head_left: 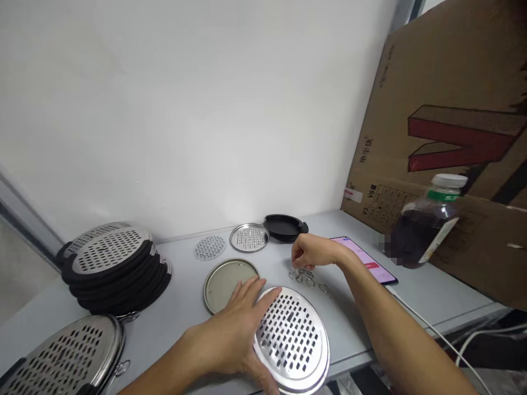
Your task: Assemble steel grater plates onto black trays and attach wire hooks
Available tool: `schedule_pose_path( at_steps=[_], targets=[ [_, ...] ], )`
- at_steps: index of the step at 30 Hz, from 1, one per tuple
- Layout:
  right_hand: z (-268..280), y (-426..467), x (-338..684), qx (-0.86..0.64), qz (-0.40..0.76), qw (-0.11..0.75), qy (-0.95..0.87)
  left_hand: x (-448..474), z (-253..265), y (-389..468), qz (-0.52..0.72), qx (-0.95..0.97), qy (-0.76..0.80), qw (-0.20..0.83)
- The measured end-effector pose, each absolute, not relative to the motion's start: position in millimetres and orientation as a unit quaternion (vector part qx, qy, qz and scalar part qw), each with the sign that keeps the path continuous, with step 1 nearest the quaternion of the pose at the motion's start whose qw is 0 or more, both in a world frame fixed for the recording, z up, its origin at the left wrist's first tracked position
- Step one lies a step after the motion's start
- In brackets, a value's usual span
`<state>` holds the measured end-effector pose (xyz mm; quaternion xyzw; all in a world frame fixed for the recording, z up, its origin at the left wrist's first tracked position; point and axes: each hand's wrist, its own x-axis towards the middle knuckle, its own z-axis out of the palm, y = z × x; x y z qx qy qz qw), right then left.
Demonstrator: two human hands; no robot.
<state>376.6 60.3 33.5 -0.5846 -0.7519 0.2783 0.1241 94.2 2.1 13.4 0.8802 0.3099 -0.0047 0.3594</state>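
Observation:
My left hand (242, 326) has its fingers spread along the left edge of a round metal grater plate (290, 337) full of slots, thumb at the near rim, gripping it. My right hand (315, 250) is closed in a pinch, fingertips down at a small cluster of wire ring clips (305, 272). What exactly sits between those fingertips is hidden. A loose ring (324, 287) lies to their right. Behind my left hand is a plain round metal lid (228, 280), partly covered by the fingers.
Along the wall lie a perforated disc (209, 248), a rimmed grater disc (249, 238) and a black round base (284, 226). Stacked black-rimmed graters (119, 274) and more graters (69, 356) stand left. A phone (366, 260), a bottle (424, 225) and a cardboard box (444, 82) are right.

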Motion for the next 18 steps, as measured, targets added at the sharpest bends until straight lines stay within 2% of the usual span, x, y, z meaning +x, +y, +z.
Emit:
schedule_pose_path(
  at_steps=[5,8,11,14,18],
  targets=[
    [30,63,365,-0.606,0.200,0.110,-0.762,97,7,4,-0.038,0.896,0.288,0.335],
    [29,56,347,-0.568,0.210,0.101,-0.789,98,3,2,-0.017,0.901,0.283,0.327],
    [27,47,333,-0.494,0.259,0.076,-0.826,95,3,-1,0.033,0.908,0.278,0.311],
    [27,42,328,-0.473,0.255,0.065,-0.841,93,6,-4,0.107,0.905,0.281,0.302],
    [35,41,332,-0.464,0.291,0.095,-0.831,95,8,-4,0.230,0.860,0.337,0.306]
  ],
)
